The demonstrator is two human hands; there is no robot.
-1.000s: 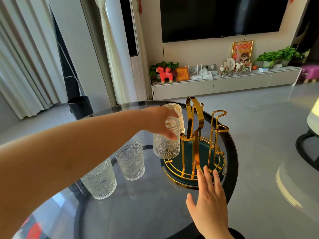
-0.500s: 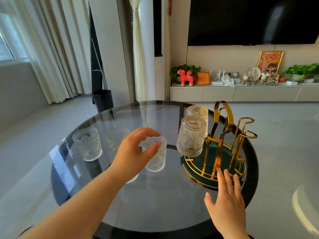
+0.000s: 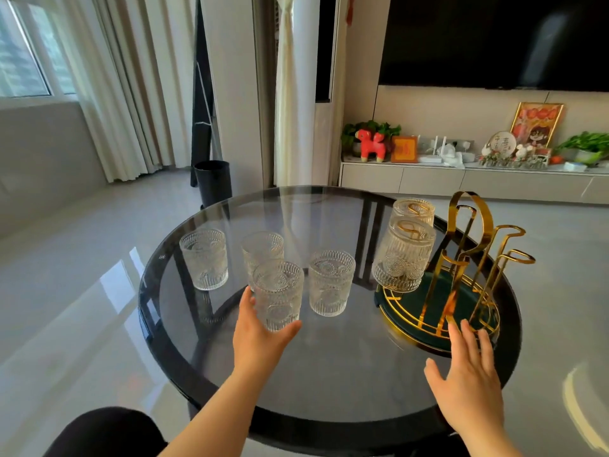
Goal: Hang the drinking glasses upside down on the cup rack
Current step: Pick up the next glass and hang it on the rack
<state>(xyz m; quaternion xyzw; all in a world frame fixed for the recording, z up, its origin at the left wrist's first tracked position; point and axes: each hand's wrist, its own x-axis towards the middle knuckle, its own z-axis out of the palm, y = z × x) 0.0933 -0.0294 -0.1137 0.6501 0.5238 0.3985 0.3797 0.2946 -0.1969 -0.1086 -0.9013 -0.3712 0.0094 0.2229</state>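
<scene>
A gold cup rack [image 3: 468,258] stands in a round dark green tray [image 3: 408,321] at the right of the round glass table [image 3: 329,374]. Two embossed glasses hang upside down on its left pegs: a near one [image 3: 403,255] and a far one [image 3: 413,209]. Several more glasses stand upright on the table. My left hand [image 3: 260,338] wraps the base of the nearest upright glass [image 3: 278,295], thumb on its right side. My right hand [image 3: 468,377] lies flat with fingers spread, fingertips at the tray's front rim.
Three other upright glasses stand at the left [image 3: 204,258], behind the held one [image 3: 262,247] and to its right [image 3: 331,282]. A black bin [image 3: 212,181] stands on the floor beyond the table. A low TV cabinet [image 3: 461,184] lines the far wall.
My left hand left the glass it hung on the rack, swung back left and closed around the nearest upright glass. The view turned left. My right hand stayed by the tray.
</scene>
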